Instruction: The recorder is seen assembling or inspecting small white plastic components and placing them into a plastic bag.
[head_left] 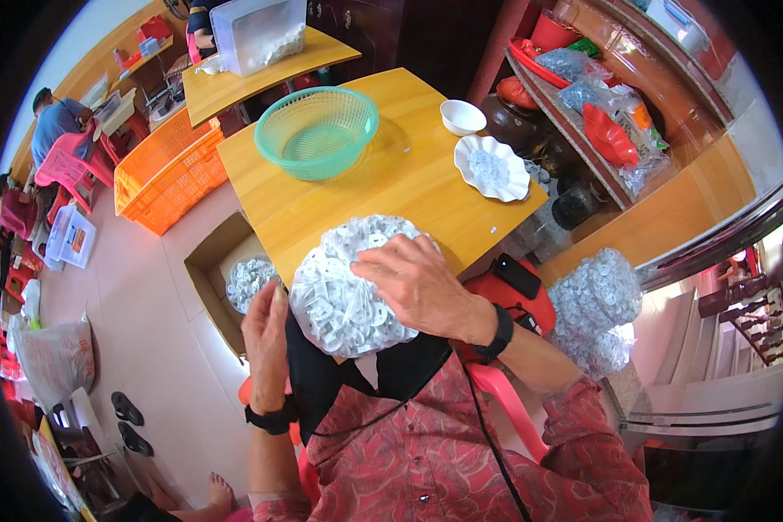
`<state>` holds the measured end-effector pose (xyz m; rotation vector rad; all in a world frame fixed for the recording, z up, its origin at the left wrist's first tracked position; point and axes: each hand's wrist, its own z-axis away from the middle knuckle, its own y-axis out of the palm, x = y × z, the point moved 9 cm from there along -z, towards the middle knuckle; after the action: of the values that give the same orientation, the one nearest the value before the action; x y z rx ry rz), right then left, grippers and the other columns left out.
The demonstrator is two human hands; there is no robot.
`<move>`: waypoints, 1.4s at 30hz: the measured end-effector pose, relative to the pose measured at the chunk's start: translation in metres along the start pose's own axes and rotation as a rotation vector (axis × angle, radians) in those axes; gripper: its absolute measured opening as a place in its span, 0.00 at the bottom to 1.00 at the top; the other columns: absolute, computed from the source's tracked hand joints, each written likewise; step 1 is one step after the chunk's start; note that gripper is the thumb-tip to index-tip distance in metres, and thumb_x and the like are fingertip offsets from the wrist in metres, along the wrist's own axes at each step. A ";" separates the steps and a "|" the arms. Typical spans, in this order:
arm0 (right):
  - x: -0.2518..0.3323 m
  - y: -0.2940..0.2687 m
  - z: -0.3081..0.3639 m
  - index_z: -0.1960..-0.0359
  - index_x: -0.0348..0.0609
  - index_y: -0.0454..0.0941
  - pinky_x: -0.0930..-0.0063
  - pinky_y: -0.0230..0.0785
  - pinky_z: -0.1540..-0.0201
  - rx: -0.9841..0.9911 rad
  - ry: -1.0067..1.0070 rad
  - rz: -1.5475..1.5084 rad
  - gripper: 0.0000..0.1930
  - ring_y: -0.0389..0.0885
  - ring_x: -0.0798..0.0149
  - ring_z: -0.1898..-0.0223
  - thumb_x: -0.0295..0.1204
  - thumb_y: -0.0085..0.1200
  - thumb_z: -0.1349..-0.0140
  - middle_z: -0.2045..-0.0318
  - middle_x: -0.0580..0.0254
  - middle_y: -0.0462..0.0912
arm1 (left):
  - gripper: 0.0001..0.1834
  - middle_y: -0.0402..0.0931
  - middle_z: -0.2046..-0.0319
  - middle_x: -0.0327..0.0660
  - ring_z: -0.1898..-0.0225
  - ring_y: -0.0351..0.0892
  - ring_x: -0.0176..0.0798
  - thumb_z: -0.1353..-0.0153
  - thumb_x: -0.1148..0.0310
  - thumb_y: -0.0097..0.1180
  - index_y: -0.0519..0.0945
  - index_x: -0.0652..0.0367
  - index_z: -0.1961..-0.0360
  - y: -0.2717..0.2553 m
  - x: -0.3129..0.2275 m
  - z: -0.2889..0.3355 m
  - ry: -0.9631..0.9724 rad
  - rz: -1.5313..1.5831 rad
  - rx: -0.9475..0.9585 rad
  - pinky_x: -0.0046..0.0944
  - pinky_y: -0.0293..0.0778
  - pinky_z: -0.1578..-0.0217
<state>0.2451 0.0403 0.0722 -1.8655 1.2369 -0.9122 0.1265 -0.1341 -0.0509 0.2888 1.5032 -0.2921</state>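
Note:
A clear plastic bag (344, 300) full of small white plastic pieces rests at the table's near edge, against my lap. Over the bag's right side lies my right hand (419, 285), palm down, its bent fingers apart and reaching left across the plastic. My left hand (265, 331) is raised just beside the bag's left edge. Its fingers point up and look slightly apart, with nothing visible in them. Whether it touches the bag I cannot tell.
On the wooden table (261, 213) stand a green basket (317, 130), a white bowl (463, 117) and a scalloped dish (513, 178) of pale pieces. A cardboard box (204, 287) is at left, an orange crate (165, 178) beyond. Filled bags (596, 291) stand right. People sit far left.

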 end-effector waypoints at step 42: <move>-0.024 -0.052 0.094 0.71 0.37 0.71 0.58 0.69 0.64 -0.133 0.200 0.009 0.07 0.75 0.52 0.66 0.27 0.53 0.49 0.70 0.52 0.73 | 0.28 0.72 0.41 0.44 0.36 0.63 0.37 0.26 0.52 0.39 0.68 0.64 0.37 0.037 0.019 0.033 -0.133 -0.032 0.037 0.45 0.49 0.34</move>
<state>0.3407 0.0941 0.0658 -1.9049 1.4564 -1.0546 0.1712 -0.1117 -0.0684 0.2702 1.3736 -0.3582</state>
